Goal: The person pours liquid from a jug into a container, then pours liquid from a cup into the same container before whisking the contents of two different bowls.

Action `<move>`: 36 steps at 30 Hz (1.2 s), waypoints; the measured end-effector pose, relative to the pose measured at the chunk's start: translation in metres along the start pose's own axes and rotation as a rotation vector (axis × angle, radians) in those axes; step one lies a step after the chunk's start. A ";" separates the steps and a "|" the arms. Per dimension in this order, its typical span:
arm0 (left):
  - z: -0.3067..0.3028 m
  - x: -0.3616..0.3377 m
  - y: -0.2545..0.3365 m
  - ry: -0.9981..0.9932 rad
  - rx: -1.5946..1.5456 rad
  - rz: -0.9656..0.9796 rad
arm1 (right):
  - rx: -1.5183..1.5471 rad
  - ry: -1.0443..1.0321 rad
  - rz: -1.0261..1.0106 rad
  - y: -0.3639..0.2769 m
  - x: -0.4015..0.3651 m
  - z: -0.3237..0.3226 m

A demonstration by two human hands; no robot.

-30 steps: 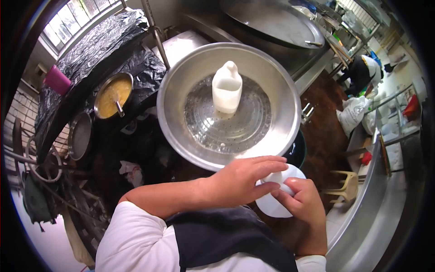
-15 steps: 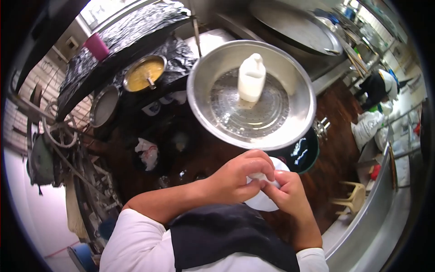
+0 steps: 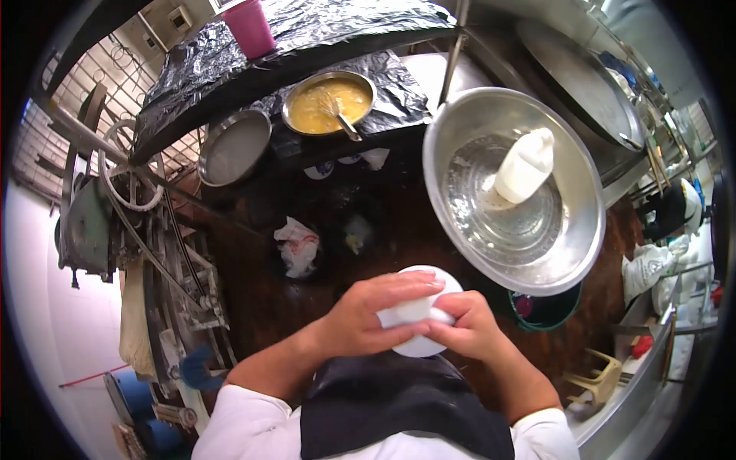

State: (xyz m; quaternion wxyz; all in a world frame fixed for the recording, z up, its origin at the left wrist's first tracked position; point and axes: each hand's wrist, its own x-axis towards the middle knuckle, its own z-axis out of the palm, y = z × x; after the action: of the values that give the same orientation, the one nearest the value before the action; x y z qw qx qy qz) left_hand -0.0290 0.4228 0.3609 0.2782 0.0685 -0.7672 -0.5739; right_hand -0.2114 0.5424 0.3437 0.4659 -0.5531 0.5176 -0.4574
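Seemingly light and smooth-walled, the white plastic container sits near the person's chest, left hand wrapped over its top and right hand pinching the neck, where a grip looks surest.

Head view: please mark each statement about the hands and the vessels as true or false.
1. The left hand and the right hand both hold the white container. True.
2. The white jug lies on the floor. False: it stands inside the steel basin.
3. The pan holds a yellow mixture with a utensil in it. True.
4. The pink cup stands inside the basin. False: it stands on the shelf covered with dark sheeting.
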 end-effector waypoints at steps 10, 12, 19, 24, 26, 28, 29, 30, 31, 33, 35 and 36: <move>-0.244 -0.168 -0.167 0.707 0.327 -0.676 | -0.217 -0.419 0.290 0.115 0.246 0.111; -0.263 -0.240 -0.186 0.983 -0.003 -0.842 | -0.498 -0.446 0.124 0.157 0.293 0.143; -0.188 -0.404 -0.217 0.983 -0.161 -1.201 | -0.893 -0.272 0.085 0.315 0.440 0.246; -0.156 -0.384 -0.198 0.702 -0.088 -1.377 | -0.966 -0.264 0.258 0.379 0.530 0.277; -0.158 -0.379 -0.194 0.521 -0.146 -1.440 | -0.963 -0.031 0.091 0.427 0.553 0.296; -0.158 -0.385 -0.204 0.540 -0.095 -1.456 | -0.943 0.219 -0.063 0.429 0.568 0.302; -0.159 -0.388 -0.206 0.548 -0.049 -1.469 | -0.909 0.117 0.016 0.398 0.571 0.298; -0.166 -0.381 -0.208 0.539 -0.044 -1.477 | -0.872 0.016 0.100 0.380 0.571 0.297; -0.178 -0.368 -0.208 0.538 0.024 -1.484 | -0.864 0.024 0.121 0.394 0.566 0.300; -0.192 -0.355 -0.210 0.487 0.091 -1.481 | -0.845 -0.076 0.029 0.413 0.552 0.296; -0.200 -0.343 -0.228 0.428 0.103 -1.410 | -0.721 -0.192 0.333 0.389 0.513 0.277; -0.205 -0.331 -0.234 0.380 0.106 -1.390 | -0.634 -0.143 0.379 0.383 0.478 0.264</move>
State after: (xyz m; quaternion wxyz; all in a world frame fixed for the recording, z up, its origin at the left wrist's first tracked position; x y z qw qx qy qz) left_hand 0.3011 0.3131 0.0686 -0.0263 0.6526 -0.5116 -0.5582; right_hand 0.0157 0.0648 -0.0627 0.3829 -0.5947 0.6928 -0.1406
